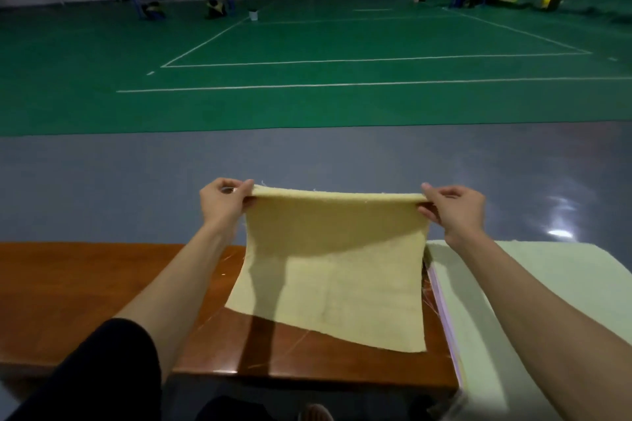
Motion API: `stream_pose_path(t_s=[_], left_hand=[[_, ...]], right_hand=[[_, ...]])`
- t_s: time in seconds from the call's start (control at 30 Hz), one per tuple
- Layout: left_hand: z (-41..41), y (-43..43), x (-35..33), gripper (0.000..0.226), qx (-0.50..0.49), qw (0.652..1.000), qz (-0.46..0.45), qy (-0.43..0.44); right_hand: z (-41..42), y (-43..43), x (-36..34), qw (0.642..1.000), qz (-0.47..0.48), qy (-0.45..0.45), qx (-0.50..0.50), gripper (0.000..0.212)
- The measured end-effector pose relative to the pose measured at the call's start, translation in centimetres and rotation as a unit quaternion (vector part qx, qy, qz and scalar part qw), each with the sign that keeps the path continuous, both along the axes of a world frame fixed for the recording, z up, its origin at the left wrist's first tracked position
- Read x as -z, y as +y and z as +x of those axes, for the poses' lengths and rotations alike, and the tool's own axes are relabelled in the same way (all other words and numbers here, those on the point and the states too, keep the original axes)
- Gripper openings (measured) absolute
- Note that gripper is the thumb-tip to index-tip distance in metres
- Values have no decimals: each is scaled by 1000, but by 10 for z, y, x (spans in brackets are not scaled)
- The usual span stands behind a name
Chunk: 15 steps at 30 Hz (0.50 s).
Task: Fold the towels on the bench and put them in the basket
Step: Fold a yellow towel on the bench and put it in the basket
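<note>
Two hands up over the far side of the bench [85, 284], both pinching the yellow towel [335, 267]. Left hand [224, 202] grips the far left corner, thumb on top, fingers curled under the edge. Right hand [451, 207] grips the far right corner the same way, thumb and fingers closed on the cloth. Far edge of the towel is lifted off the bench and stretched nearly straight between the two hands. The cloth curves down from there toward the near side. Near part lies flat on the bench top, near right corner close to the bench's near edge, near left corner further in. A shadow crosses the towel's left half.

Bench is glossy reddish-brown wood and runs left to right across the near part of the view. On its right end sits a stack of towels [513, 284], pale green on top, with thin pink and lilac edges [444, 311] showing along its left side. Yellow towel's right edge is just beside that stack; can't tell if they touch. Right forearm passes over the stack. Left forearm passes over bare bench, black sleeve [102, 369] at the near left.

Beyond the bench: grey shiny floor [102, 174], then a green court [307, 106] with white lines. Nets strung across at the far side, blue posts, a small white bucket [253, 15] on the far floor. Dark bags near the far posts, too small to say more.
</note>
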<state>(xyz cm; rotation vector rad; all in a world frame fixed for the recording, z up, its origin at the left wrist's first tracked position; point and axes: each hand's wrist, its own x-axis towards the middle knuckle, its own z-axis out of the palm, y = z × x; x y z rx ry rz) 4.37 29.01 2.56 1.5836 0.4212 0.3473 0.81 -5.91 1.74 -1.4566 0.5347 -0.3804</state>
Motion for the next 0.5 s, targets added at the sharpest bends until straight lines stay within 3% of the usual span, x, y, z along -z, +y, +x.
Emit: stream_pose_path(t_s=[0.13,0.27,0.5], left_hand=[[43,-4,2,11,-24,1000,-7,-12],[76,2,-10,25,-28,997,-63,-28],[77,9,-26,22,-36,992,-109,-55]], right_hand=[[49,12,2,999,-43,-11,4,16],[83,19,-19,997,-30,-64,2,21],[83,28,-34,994,16,-105,-6,22]])
